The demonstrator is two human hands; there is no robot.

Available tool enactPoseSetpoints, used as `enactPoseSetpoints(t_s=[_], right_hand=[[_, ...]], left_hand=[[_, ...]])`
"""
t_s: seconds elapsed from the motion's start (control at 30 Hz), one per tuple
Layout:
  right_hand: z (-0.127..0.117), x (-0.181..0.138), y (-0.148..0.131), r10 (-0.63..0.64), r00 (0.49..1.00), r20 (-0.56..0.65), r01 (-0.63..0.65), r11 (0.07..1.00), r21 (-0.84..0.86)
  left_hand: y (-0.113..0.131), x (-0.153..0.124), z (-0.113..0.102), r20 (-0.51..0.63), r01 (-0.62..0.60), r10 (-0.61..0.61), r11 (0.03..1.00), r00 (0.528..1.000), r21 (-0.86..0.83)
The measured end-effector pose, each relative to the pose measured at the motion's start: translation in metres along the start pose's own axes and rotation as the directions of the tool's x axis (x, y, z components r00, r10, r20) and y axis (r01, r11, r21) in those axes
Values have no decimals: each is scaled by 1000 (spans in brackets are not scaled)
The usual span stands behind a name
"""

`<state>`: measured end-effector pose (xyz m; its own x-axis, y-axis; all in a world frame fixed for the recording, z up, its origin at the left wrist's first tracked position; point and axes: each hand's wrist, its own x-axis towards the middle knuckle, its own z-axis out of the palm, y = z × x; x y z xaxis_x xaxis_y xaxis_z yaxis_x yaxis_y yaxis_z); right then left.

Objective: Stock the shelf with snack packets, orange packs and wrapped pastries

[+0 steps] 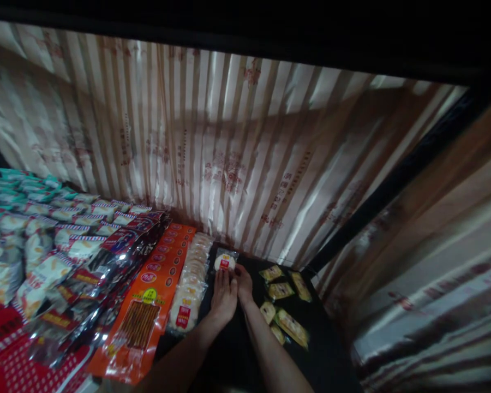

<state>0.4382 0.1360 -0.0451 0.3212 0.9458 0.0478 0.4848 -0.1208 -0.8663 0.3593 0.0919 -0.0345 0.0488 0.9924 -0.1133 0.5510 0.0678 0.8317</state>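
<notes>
A round white rice cracker in a clear packet with a red label (225,261) lies toward the back of the dark shelf. My left hand (224,296) rests over the packet's lower edge, its fingers stretched out and lying flat; the thumb is hidden. Beside it, my right hand (244,283) has its fingers curled at the packet's lower right corner, seemingly pinching it. Just left of my hands runs an overlapping row of similar rice cracker packets (183,313). To the right, several small yellow wrapped snacks (280,290) lie loose on the shelf (239,357).
Orange packs of brown sticks (149,295) overlap in a row farther left. Past them are dark shiny bags (96,273), white snack bags (76,240) and a red basket (12,349). Pleated printed sheeting (229,147) hangs behind, with a dark post (376,202) at right.
</notes>
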Motion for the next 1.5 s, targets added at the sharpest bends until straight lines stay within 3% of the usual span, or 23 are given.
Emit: enactPoseSetpoints(t_s=[0.23, 0.43, 0.7, 0.87, 1.0, 1.13, 1.23, 1.33, 1.43, 1.5], right_hand=[[13, 28, 0, 29, 999, 25, -26, 994, -102], [19, 42, -8, 47, 998, 34, -38, 977, -210], [28, 52, -6, 9, 998, 59, 6, 969, -247], [26, 49, 0, -32, 998, 46, 41, 977, -208], [14, 32, 1, -28, 999, -39, 21, 986, -166], [-6, -8, 1, -69, 987, -142, 64, 997, -37], [-23, -58, 3, -31, 983, -181, 58, 988, 145], [-41, -116, 7, 25, 979, -201, 35, 957, 288], [-58, -173, 17, 83, 964, -251, -7, 957, 291], [-67, -204, 29, 132, 961, -245, -64, 962, 267]], left_hand=[[12, 38, 1, -63, 107, -115, 988, 991, -111], [18, 56, -3, -48, 124, -135, 974, 990, -188], [12, 68, -5, -26, 139, -145, 975, 989, -173], [10, 60, -6, -50, 86, -94, 984, 994, -155], [10, 35, -7, -113, 14, -27, 993, 993, -117], [9, -3, -7, -141, 13, -29, 994, 990, -112], [6, -40, -5, -173, -37, 12, 989, 985, -141], [-2, -86, -2, -128, -153, 129, 968, 983, -198], [-17, -134, 1, -41, -233, 230, 942, 972, -241], [-29, -162, 3, 30, -220, 232, 950, 972, -221]])
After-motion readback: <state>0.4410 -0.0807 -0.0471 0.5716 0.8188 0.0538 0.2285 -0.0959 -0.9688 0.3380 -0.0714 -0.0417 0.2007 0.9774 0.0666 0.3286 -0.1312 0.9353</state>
